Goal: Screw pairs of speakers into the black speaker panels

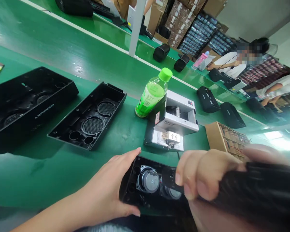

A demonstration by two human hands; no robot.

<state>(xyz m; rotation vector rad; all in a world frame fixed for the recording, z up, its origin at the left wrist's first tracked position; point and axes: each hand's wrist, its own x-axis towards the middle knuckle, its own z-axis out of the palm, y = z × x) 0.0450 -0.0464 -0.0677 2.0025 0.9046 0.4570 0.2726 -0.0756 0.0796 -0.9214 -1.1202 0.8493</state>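
My left hand grips the left end of a black speaker housing, thumb on the near edge and fingers along the far edge. Inside the housing sit two round speaker drivers; the left driver shows whole, while the right driver is partly covered. A black electric screwdriver lies in my closed right hand, its front end pointing left over the housing between the drivers. The tip cannot be made out, and the hand hides the housing's right end.
Another open speaker shell and a larger black housing lie left. Beyond my hands stand a green-capped bottle, a white-and-black machine and a cardboard box of small parts. Co-workers sit across the green bench.
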